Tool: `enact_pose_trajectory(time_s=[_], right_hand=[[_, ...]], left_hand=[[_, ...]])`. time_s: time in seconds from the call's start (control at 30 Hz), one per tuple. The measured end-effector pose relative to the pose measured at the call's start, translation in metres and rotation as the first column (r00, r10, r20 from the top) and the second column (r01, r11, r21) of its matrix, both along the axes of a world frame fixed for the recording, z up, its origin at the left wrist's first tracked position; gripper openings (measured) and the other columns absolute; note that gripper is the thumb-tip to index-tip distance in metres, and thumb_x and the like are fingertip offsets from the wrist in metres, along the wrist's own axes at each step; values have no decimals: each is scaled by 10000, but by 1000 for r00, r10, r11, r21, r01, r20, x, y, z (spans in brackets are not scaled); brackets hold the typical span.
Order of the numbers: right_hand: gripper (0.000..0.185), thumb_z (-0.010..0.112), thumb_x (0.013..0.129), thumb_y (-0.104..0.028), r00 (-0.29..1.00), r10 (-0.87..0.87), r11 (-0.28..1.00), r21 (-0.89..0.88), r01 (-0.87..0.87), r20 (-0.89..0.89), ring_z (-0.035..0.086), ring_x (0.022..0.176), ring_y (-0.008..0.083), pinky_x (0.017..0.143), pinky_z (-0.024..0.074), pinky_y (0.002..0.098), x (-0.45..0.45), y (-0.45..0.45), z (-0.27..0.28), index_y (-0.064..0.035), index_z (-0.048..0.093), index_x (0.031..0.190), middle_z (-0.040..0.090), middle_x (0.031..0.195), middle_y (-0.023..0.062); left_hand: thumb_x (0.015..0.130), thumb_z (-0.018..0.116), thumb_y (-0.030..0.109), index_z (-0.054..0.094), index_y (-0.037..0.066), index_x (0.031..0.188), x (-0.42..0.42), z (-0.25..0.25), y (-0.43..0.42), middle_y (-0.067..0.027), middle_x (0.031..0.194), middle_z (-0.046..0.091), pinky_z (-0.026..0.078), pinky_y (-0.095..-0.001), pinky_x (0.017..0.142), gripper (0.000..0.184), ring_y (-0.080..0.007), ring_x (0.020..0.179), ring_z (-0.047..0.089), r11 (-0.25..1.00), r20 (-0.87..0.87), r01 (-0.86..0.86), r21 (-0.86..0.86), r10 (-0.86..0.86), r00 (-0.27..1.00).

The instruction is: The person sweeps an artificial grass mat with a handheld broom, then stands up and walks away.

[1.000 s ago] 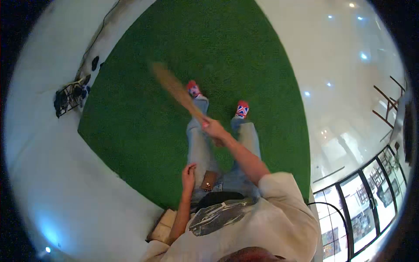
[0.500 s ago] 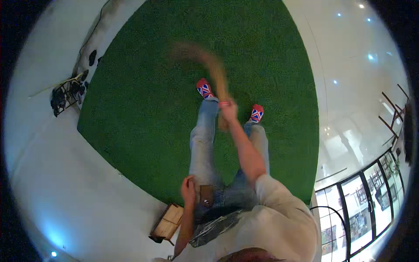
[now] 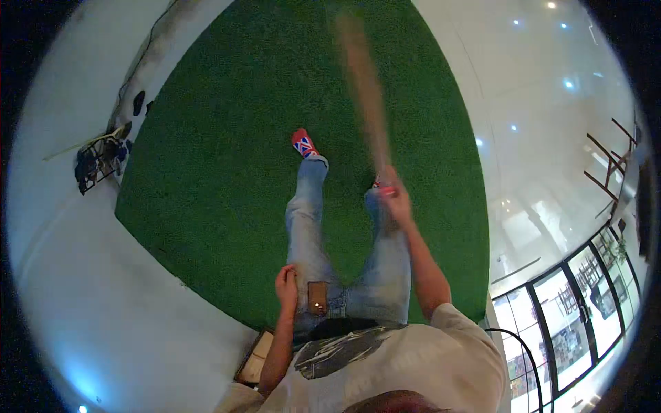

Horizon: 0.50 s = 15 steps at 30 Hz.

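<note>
**Blurred bat gripped above green turf, close in view to a socked foot**

Gripping the narrow end of a long wooden bat [image 3: 368,96] in the right hand [image 3: 395,199], fingers closed round the handle, beside a bright red patch. Pointing away from the body, over the far right part of the green turf [image 3: 213,179], inside its right edge. Heavily smeared, probably by fast motion; impossible to judge height above the turf.

Holding the left hand [image 3: 286,286] at the left thigh, beside a brown pouch [image 3: 317,297] at the waist, fingers loosely bent. Cannot tell how far apart the tips are, or whether pinching anything.

Liable to clip the right foot or shin if swung low, the handle end overlapping both in view. Liable to slip free if loosened mid-swing, with only one hand on the handle. Less likely to reach the dark rack [image 3: 100,162] beyond the left edge, or the wooden box [image 3: 258,354] by the near left edge, unless thrown.

No readable brand or label. On the left foot, a red sock [image 3: 304,143] with a Union Jack-like pattern; on the pale shirt [image 3: 420,358], a dark print with light strokes, no legible words.
</note>
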State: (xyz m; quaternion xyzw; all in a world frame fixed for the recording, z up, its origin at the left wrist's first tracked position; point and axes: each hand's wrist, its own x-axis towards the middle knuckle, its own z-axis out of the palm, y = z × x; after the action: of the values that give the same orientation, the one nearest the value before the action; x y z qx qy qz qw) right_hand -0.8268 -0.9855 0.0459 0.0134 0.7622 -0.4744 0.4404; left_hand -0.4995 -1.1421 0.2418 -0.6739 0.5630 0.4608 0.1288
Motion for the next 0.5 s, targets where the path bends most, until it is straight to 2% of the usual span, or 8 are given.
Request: enact_pose_trajectory(time_s=[0.17, 0.23, 0.33, 0.37, 0.4, 0.43, 0.47, 0.5], right_hand=[[628, 728, 702, -200, 802, 410, 910, -261, -323, 434, 589, 867, 164, 774, 491, 318, 166, -122, -36, -88, 513, 1282, 642, 1028, 70], [591, 718, 707, -210, 857, 484, 836, -384, -393, 178, 605, 821, 188, 750, 499, 344, 208, -142, -65, -108, 533, 1259, 654, 997, 75], [472, 676, 715, -284, 870, 493, 869, -55, -491, 25, 630, 888, 269, 783, 492, 376, 217, -109, -156, -64, 594, 1124, 659, 991, 156], [449, 645, 731, -317, 966, 51, 996, -84, -31, 255, 616, 910, 293, 820, 477, 384, 173, -98, -141, -69, 613, 1103, 640, 1035, 151], [375, 612, 758, -293, 912, 406, 881, 240, -408, 61, 618, 906, 291, 820, 480, 381, 128, -66, -161, -82, 637, 1068, 637, 1045, 146], [334, 594, 787, -246, 426, 707, 706, 517, -484, -565, 630, 830, 300, 738, 502, 414, 53, -41, -136, -80, 631, 1074, 656, 987, 137], [341, 613, 797, -226, 884, 219, 962, 244, -125, -412, 613, 740, 257, 669, 502, 384, 16, -9, -142, -62, 609, 1096, 657, 919, 119], [352, 631, 808, -206, 834, -505, 860, -51, 507, -223, 596, 650, 215, 600, 502, 355, -20, 23, -149, -44, 587, 1117, 659, 850, 102]], left_hand=[[889, 503, 137, 633, 39, 955, 2, -3, 14, -61, 929, 645, 441, -290, 813, 176, -178, 879, 581, 980, 44, 154, -128, -149, 988], [888, 500, 124, 634, 42, 963, 21, -10, 29, -62, 942, 645, 442, -296, 820, 174, -182, 891, 582, 978, 71, 154, -139, -145, 987], [888, 503, 123, 634, 50, 977, 44, -14, 40, -60, 947, 639, 442, -303, 827, 174, -180, 893, 577, 990, 124, 102, -98, -90, 988], [889, 507, 130, 632, 51, 979, 47, -10, 39, -61, 949, 636, 442, -304, 830, 174, -180, 894, 575, 991, 124, 116, -74, -106, 987], [889, 511, 137, 631, 52, 981, 48, -11, 39, -61, 952, 634, 442, -306, 833, 174, -181, 896, 573, 991, 116, 125, -55, -118, 986], [890, 514, 140, 630, 53, 981, 48, -17, 43, -58, 949, 631, 441, -305, 832, 171, -178, 893, 570, 995, 116, 77, -66, -69, 991], [890, 518, 144, 628, 54, 981, 50, -17, 48, -55, 946, 628, 441, -304, 832, 169, -175, 890, 567, 997, 121, 32, -70, -24, 992], [890, 521, 147, 627, 55, 981, 53, -16, 50, -52, 944, 625, 440, -303, 831, 166, -172, 887, 564, 997, 124, -5, -75, 15, 992]])
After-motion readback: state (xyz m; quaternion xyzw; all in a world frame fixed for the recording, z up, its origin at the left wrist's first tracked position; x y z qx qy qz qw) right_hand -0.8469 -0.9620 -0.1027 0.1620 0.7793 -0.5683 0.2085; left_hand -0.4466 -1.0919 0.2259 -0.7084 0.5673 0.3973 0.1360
